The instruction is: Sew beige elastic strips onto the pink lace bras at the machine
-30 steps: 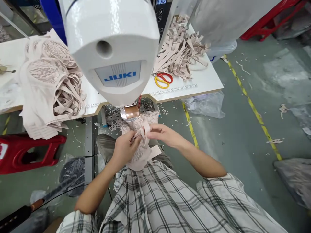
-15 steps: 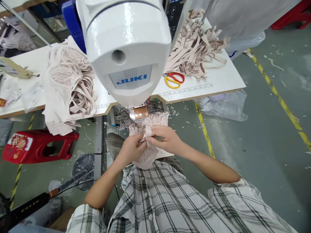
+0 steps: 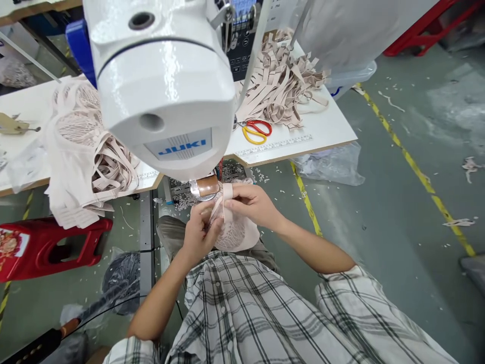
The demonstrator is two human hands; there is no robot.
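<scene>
A pale pink lace garment piece (image 3: 233, 233) hangs in front of my lap, just below the white JUKI sewing machine (image 3: 162, 86). My left hand (image 3: 199, 233) is closed on its left edge. My right hand (image 3: 253, 205) pinches a beige elastic strap (image 3: 227, 194) folded over the top of the lace, close to the machine's metal presser foot (image 3: 206, 186). The two hands almost touch over the fabric.
A white worktable (image 3: 326, 129) carries a heap of beige straps (image 3: 282, 86) and red-and-yellow scissors (image 3: 255, 130). A stack of lace pieces (image 3: 85, 151) overhangs the table at left. A red stool (image 3: 49, 242) stands below. Plastic bags (image 3: 329, 162) and yellow floor tape (image 3: 420, 177) lie to the right.
Both hands lifted the lace and strap upward, closer to the presser foot. The strap now stands folded over the lace's top edge. The camera view shifted.
</scene>
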